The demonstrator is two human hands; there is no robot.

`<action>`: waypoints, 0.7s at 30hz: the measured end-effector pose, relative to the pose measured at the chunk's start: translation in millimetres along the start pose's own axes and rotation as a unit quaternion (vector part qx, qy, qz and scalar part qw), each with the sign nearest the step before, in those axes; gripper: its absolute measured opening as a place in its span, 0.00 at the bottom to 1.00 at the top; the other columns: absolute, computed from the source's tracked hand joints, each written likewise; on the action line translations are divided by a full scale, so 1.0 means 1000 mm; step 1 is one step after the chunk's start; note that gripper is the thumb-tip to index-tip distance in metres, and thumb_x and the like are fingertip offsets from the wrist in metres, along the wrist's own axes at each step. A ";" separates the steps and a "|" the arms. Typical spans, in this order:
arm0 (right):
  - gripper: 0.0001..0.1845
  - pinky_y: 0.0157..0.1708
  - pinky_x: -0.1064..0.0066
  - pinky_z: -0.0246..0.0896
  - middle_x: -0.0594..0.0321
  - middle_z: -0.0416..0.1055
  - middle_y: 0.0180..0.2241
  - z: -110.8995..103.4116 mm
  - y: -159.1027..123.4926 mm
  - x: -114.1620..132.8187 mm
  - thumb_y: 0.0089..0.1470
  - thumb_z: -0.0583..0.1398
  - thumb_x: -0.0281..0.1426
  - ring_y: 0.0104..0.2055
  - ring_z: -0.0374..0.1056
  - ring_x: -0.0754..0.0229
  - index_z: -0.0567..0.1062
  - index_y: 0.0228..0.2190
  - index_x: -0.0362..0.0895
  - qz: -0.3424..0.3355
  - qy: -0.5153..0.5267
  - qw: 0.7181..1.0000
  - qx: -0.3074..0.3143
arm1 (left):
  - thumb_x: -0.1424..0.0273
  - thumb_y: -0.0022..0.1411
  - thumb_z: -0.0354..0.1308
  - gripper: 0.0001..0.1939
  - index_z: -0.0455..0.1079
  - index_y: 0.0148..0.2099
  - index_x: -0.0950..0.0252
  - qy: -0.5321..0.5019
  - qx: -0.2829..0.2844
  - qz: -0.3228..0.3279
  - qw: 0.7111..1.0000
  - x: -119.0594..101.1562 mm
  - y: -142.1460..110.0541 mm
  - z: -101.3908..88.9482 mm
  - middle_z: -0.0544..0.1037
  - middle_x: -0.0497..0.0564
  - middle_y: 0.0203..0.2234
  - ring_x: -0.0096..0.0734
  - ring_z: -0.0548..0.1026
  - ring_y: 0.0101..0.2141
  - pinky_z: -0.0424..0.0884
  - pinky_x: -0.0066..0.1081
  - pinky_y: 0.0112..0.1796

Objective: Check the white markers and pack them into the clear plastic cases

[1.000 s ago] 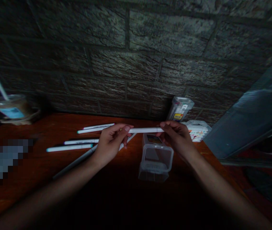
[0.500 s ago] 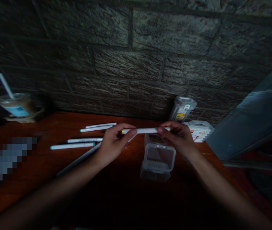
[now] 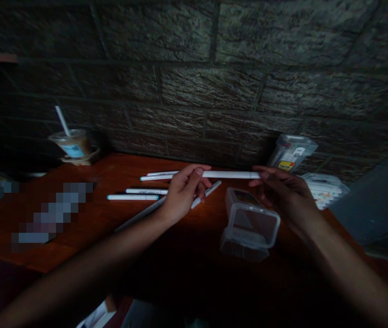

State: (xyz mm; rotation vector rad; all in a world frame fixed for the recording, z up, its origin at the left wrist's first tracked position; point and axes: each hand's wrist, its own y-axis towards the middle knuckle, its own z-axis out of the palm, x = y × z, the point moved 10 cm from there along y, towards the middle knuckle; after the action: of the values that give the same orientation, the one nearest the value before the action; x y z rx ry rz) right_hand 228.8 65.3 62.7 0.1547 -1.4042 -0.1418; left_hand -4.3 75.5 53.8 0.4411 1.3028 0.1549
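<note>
A white marker is held level above the table between my two hands, its ends covered by fingers. My left hand pinches the left end with thumb and fingers. The other end is gripped by my right hand, close to a thin seam in the barrel. Below my left hand another white marker lies slanted on the table. To its left are several more white markers with coloured ends, partly hidden by my left hand and forearm. An open clear plastic case stands below and between my hands.
A clear upright case stands by the brick wall. Right of my right hand is a clear case of white markers. A drink cup with a straw sits on a holder at the table's far left. A pixelated patch covers something.
The view has swung left, so everything appears further right. My hands have moved slightly apart along the marker, and its yellow ends, visible before, are now hidden in my fingers.
</note>
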 end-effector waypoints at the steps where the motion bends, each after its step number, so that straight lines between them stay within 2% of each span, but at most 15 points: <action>1: 0.18 0.16 0.78 0.59 0.61 0.83 0.31 0.000 0.000 0.000 0.49 0.75 0.40 0.20 0.67 0.68 0.85 0.42 0.48 -0.002 -0.005 1.000 0.000 | 0.58 0.70 0.60 0.15 0.76 0.49 0.64 0.005 0.002 0.005 1.000 -0.001 0.000 0.000 0.77 0.47 0.26 0.21 0.71 0.18 0.68 0.24 0.20; 10: 0.13 0.17 0.77 0.60 0.65 0.80 0.23 0.005 0.000 0.005 0.45 0.77 0.34 0.18 0.67 0.68 0.85 0.34 0.48 -0.059 -0.063 0.996 0.022 | 0.65 0.63 0.69 0.11 0.77 0.45 0.64 0.077 0.028 0.014 0.997 -0.001 -0.005 0.006 0.74 0.42 0.18 0.20 0.68 0.15 0.65 0.21 0.17; 13: 0.11 0.16 0.77 0.58 0.67 0.78 0.20 0.006 0.000 0.007 0.44 0.77 0.34 0.17 0.65 0.69 0.85 0.31 0.48 -0.073 -0.073 0.994 0.024 | 0.67 0.60 0.71 0.10 0.79 0.43 0.65 0.105 0.018 0.027 0.994 -0.004 -0.005 0.003 0.75 0.43 0.18 0.21 0.69 0.15 0.66 0.21 0.17; 16: 0.10 0.17 0.76 0.59 0.66 0.80 0.22 0.006 0.000 0.008 0.47 0.76 0.35 0.18 0.65 0.69 0.86 0.32 0.48 -0.078 -0.056 0.995 0.026 | 0.67 0.61 0.70 0.09 0.81 0.43 0.66 0.124 0.002 0.037 0.992 -0.008 -0.004 -0.001 0.75 0.43 0.16 0.21 0.70 0.15 0.66 0.21 0.18; 21: 0.12 0.16 0.76 0.58 0.62 0.83 0.27 0.004 0.001 0.003 0.53 0.73 0.40 0.20 0.68 0.67 0.86 0.38 0.48 -0.045 -0.014 0.999 0.020 | 0.63 0.67 0.65 0.14 0.81 0.49 0.66 0.103 -0.011 0.039 0.994 -0.009 -0.001 -0.005 0.82 0.49 0.26 0.22 0.72 0.18 0.72 0.24 0.21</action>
State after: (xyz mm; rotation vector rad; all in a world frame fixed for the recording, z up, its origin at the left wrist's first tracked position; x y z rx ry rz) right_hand 225.3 65.5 66.6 0.2512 -1.4290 -0.1914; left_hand -11.3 72.3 60.2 0.4661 1.4863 0.2863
